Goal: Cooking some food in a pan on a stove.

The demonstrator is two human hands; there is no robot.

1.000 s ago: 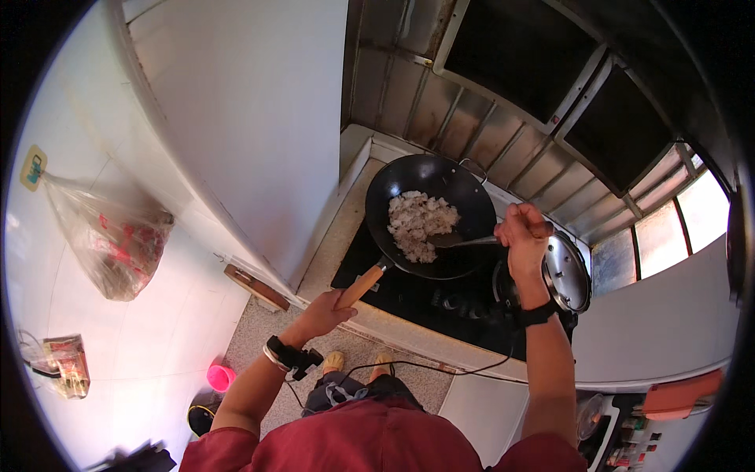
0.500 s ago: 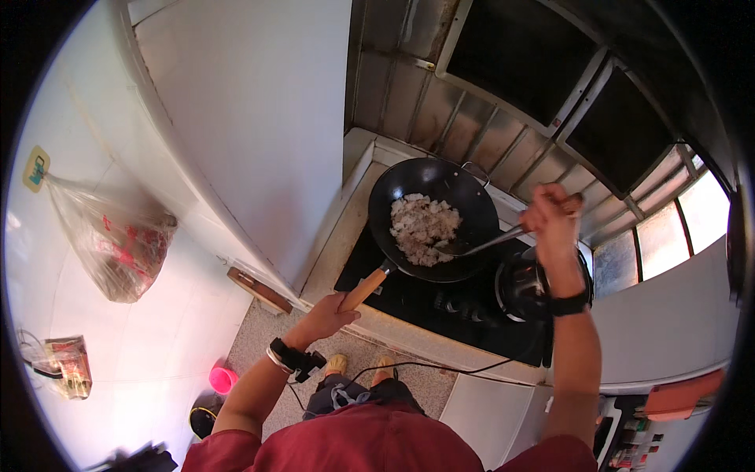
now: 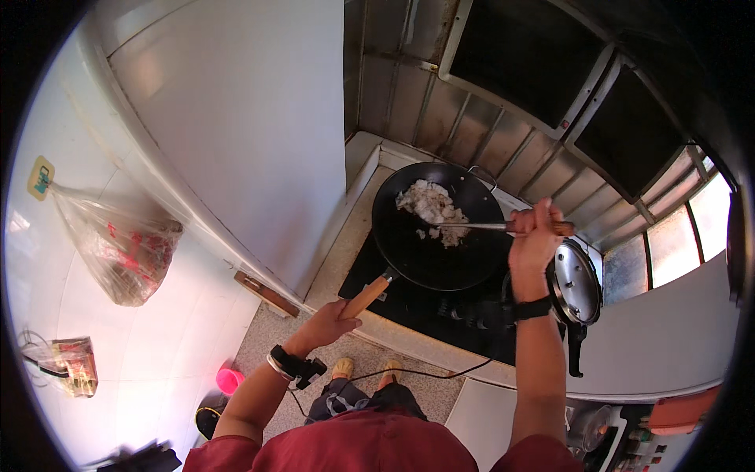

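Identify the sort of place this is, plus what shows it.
Probably a home kitchen: a round black wooden-handled wok holds whitish, clumpy, rice-like food over a flat black cooktop, and a round shiny metal lid shows to the right.

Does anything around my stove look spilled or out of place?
No spill shows: the clumped whitish food lies inside the round black wok. One oddity: a thin black cable hangs loosely in front of the flat black stovetop, an unusual spot for a cord.

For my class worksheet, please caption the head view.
Left hand gripping the wooden handle of a wok, right hand holding a long utensil in rice-like food.
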